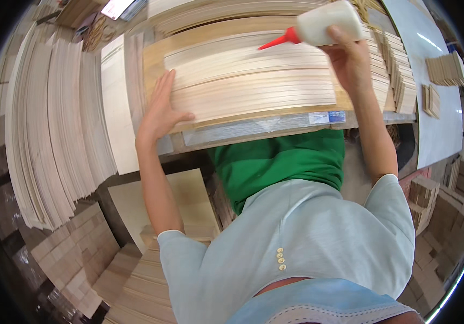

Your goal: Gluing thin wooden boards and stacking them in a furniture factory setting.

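My right hand (353, 62) is wrapped round a white glue bottle (329, 24) with a red pointed nozzle (276, 41). The bottle is tilted, its nozzle pointing left above a row of pale wooden strips (253, 81). These strips lie side by side on a yellowish wooden board (153, 54) on the bench. At the left ends of the strips rests my left hand (161, 108), fingers stretched out and thumb apart, holding nothing. Whether glue is coming out of the nozzle, I cannot tell.
Tall stacks of thin wooden sheets (53, 119) stand at the left. Small wooden pieces (399, 70) lie right of the strips. Beyond them a pale tabletop (437, 129) carries bundled wood pieces (446, 69). Stacked wooden blocks (75, 248) sit low at the left.
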The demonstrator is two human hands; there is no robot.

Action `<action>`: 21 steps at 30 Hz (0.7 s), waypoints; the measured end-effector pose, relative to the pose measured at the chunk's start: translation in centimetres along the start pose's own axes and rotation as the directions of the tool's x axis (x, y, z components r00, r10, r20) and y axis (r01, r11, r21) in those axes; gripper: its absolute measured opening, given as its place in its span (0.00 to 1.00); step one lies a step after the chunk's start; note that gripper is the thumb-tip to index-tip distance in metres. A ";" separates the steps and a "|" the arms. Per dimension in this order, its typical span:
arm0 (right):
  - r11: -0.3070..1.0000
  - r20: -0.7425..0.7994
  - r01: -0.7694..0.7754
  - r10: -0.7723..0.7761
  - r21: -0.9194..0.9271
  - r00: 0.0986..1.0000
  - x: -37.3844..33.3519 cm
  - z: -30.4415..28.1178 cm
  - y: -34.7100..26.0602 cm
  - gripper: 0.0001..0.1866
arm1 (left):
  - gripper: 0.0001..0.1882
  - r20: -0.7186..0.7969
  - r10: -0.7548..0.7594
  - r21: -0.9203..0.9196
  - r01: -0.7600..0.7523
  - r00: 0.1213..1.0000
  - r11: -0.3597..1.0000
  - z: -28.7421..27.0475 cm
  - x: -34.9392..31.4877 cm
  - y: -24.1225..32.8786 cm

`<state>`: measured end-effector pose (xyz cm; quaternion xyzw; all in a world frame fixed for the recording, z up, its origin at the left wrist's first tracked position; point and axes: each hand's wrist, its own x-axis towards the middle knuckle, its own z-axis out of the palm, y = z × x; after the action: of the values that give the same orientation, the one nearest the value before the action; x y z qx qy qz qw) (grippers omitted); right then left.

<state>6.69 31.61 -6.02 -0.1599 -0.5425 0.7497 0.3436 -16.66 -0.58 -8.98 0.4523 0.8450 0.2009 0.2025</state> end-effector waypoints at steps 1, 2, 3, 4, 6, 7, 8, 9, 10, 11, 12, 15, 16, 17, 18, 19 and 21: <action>0.999 0.024 -0.032 0.032 -0.008 0.999 0.2 1.2 1.5 0.23 | 0.60 -0.007 -0.016 0.003 0.016 1.000 1.000 0.0 0.0 -0.2; 0.999 0.027 -0.043 0.043 0.019 0.999 0.0 3.3 2.5 0.23 | 0.60 -0.004 -0.010 -0.036 0.010 1.000 0.999 0.1 0.1 -0.3; 0.997 0.070 -0.068 0.065 0.045 0.995 0.0 5.4 3.4 0.23 | 0.61 0.000 -0.002 -0.075 0.002 1.000 0.997 0.2 0.2 -0.4; 0.993 0.112 -0.094 0.086 0.068 0.990 0.0 7.4 4.2 0.24 | 0.61 -0.003 -0.012 -0.073 0.012 1.000 0.997 0.3 0.1 -0.4; 0.992 0.171 -0.115 0.103 0.057 0.980 0.0 10.7 5.3 0.26 | 0.63 -0.035 -0.053 -0.133 0.048 0.998 0.990 0.5 0.0 -0.3; 0.989 0.167 -0.136 0.125 0.057 0.978 0.0 12.2 6.1 0.29 | 0.63 -0.035 -0.060 -0.134 0.055 0.998 0.989 0.6 0.0 -0.5; 0.988 0.170 -0.142 0.130 0.059 0.977 0.1 13.2 6.6 0.29 | 0.64 -0.050 -0.050 -0.161 0.041 0.997 0.986 0.7 0.0 -0.6; 0.991 0.222 -0.131 0.121 0.032 0.967 0.2 14.0 7.0 0.28 | 0.66 -0.066 -0.039 -0.188 0.026 0.997 0.982 0.8 0.0 -0.7; 0.993 0.274 -0.118 0.112 0.005 0.955 0.2 14.8 7.4 0.28 | 0.66 -0.065 -0.043 -0.190 0.030 0.997 0.981 0.9 0.1 -0.8; 0.995 0.248 -0.101 0.097 0.003 0.964 0.1 15.4 7.9 0.29 | 0.66 -0.064 -0.044 -0.195 0.031 0.997 0.980 0.9 0.2 -0.8; 0.995 0.248 -0.104 0.100 0.002 0.964 0.1 15.8 8.2 0.29 | 0.67 -0.062 -0.043 -0.200 0.030 0.997 0.979 0.9 0.2 -0.9; 0.995 0.260 -0.083 0.094 -0.055 0.961 0.2 16.8 9.1 0.29 | 0.66 -0.076 -0.039 -0.234 0.020 0.996 0.972 1.2 0.2 -1.4; 0.994 0.254 -0.081 0.097 -0.073 0.962 0.2 17.0 9.4 0.30 | 0.66 -0.074 -0.038 -0.236 0.019 0.997 0.971 1.2 0.2 -1.4; 0.993 0.248 -0.078 0.099 -0.091 0.964 0.3 17.1 9.6 0.30 | 0.66 -0.071 -0.052 -0.228 0.035 0.996 0.973 1.1 0.2 -1.3; 0.992 0.245 -0.080 0.101 -0.094 0.964 0.2 17.2 9.8 0.30 | 0.66 -0.068 -0.066 -0.220 0.050 0.995 0.974 1.1 0.2 -1.2; 0.993 0.257 -0.075 0.097 -0.096 0.961 0.2 17.3 9.7 0.30 | 0.66 -0.067 -0.066 -0.222 0.050 0.996 0.974 1.1 0.1 -1.3; 0.992 0.269 -0.071 0.096 -0.100 0.958 0.1 17.5 9.8 0.31 | 0.67 -0.060 -0.086 -0.197 0.073 0.995 0.978 1.2 0.1 -1.3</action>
<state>-7.48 17.64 -8.76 -0.0927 -0.6105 0.7534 0.2260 -16.99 -1.02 -10.68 0.3893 0.8450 0.2895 0.2248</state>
